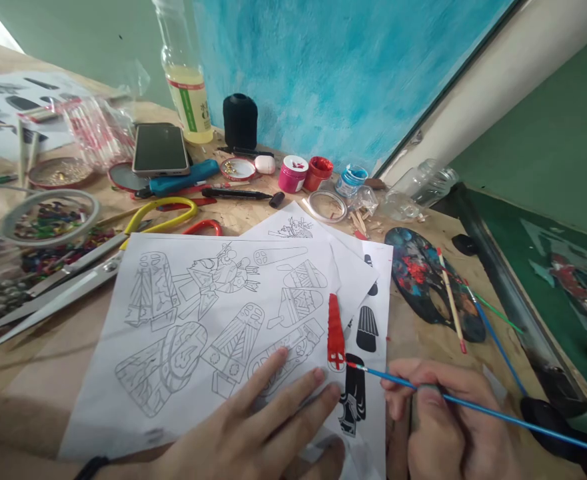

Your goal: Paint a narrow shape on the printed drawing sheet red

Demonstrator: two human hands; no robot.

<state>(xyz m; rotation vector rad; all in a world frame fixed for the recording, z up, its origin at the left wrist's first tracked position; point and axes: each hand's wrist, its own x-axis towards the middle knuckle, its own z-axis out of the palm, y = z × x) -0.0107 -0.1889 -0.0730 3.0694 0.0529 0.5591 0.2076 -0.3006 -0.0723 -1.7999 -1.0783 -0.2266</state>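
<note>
A white sheet with line drawings lies over other papers on the wooden table. My left hand rests flat on its lower right part, fingers spread. In my right hand is a thin blue paintbrush, pinched between thumb and fingers. The brush's red tip touches or nearly touches the lower end of a narrow shape painted red, whose rounded end shows white gaps. Beneath, a sheet with black printed shapes sticks out at the right.
A dark paint palette with brushes lies at the right. Open paint jars stand behind the papers, beside glass jars. Large yellow-handled scissors, beads, a phone and a bottle are at the left.
</note>
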